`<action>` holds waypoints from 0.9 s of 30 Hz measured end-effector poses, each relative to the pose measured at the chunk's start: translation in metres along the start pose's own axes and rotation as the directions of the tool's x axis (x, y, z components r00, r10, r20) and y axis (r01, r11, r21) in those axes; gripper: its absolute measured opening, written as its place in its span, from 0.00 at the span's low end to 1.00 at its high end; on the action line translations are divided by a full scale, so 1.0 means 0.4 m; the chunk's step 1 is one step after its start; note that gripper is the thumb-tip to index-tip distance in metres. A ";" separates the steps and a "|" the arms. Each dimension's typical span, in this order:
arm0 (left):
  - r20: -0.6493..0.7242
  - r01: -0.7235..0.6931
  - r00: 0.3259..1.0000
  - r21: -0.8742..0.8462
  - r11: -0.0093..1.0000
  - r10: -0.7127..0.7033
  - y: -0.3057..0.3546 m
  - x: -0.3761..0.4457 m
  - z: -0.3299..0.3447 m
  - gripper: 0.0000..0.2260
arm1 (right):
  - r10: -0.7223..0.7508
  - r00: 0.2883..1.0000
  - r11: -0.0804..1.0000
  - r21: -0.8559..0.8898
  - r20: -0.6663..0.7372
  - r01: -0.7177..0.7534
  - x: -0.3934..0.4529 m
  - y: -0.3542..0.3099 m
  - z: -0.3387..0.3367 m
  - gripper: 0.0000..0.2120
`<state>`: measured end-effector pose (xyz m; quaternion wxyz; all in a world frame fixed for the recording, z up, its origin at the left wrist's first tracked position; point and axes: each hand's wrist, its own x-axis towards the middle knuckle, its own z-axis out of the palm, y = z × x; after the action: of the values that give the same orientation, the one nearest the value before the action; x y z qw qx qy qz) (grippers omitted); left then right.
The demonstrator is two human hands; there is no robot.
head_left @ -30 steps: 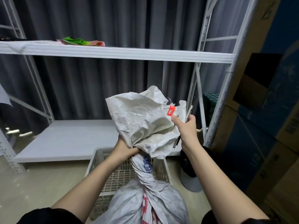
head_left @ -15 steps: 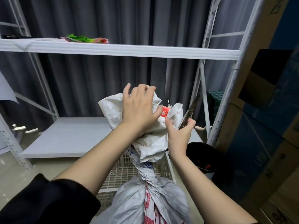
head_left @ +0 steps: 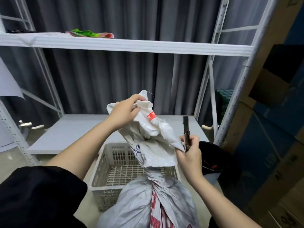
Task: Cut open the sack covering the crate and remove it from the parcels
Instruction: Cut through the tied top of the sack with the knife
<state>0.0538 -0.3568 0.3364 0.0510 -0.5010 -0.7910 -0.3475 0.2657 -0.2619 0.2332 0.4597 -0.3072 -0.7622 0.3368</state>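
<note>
Left hand [head_left: 122, 112] is pinching the sack [head_left: 151, 140] top upward, right hand [head_left: 189, 152] is gripping the cutter [head_left: 186, 134] and, it seems, a flap corner. Sack's tied neck is hanging over the white crate [head_left: 105, 176] (parcels hidden). Best bet: keeping fabric taut, slicing away from fingers.

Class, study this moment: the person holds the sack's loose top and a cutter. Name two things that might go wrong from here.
1. The right hand grips both the cutter and a flap of the sack, blade upright; a slip might nick the fingers.
2. The left hand pinches the sack's top, so a cut towards it might reach that hand.
</note>
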 end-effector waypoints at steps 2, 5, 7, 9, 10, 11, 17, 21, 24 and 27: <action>0.003 -0.029 1.000 -0.024 0.999 0.030 -0.015 0.000 0.003 0.15 | -0.077 0.994 0.987 -0.135 0.083 0.088 -0.023 0.016 -0.003 0.18; -0.002 -0.018 1.000 -0.072 0.997 0.018 -0.010 0.000 0.020 0.17 | -0.123 0.966 0.981 -0.121 0.228 0.153 -0.047 0.016 -0.010 0.18; 0.041 -0.006 0.999 -0.113 0.994 0.010 0.000 -0.004 0.027 0.20 | -0.116 0.953 0.993 0.043 0.281 0.108 -0.046 -0.001 -0.013 0.15; 0.063 -0.014 0.998 -0.149 0.989 0.024 0.009 -0.008 0.025 0.24 | -0.033 0.979 0.968 0.252 0.201 -0.020 -0.022 -0.029 -0.011 0.12; 0.061 -0.022 0.998 -0.168 0.986 0.032 0.014 -0.009 0.023 0.24 | 0.043 0.988 0.937 0.336 0.152 -0.092 0.001 -0.047 -0.011 0.11; 0.061 -0.030 0.997 -0.189 0.981 0.042 0.019 -0.010 0.022 0.24 | 0.113 0.986 0.912 0.381 0.121 -0.152 0.029 -0.061 -0.011 0.09; 0.058 -0.102 0.991 -0.230 0.968 0.118 0.040 -0.021 0.030 0.26 | 0.272 0.884 0.886 0.259 0.379 -0.384 0.160 -0.126 0.003 0.12; 0.013 -0.081 0.996 -0.262 0.962 0.087 0.043 -0.031 0.035 0.24 | 0.234 0.797 0.884 0.219 0.557 -0.412 0.141 -0.146 0.037 0.12; -0.098 -0.051 0.995 -0.209 0.977 0.030 0.047 -0.044 0.042 0.19 | 0.269 0.823 0.855 0.270 0.499 -0.443 0.120 -0.135 0.077 0.12; -0.205 0.044 0.977 -0.098 0.994 -0.063 0.055 -0.052 0.033 0.12 | 0.303 0.894 0.838 0.355 0.330 -0.415 0.116 -0.130 0.101 0.10</action>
<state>0.0858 -0.3592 0.3286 0.1009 -0.4422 -0.7776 -0.4355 0.2027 -0.2656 0.2832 0.3381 -0.2937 -0.6543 0.6094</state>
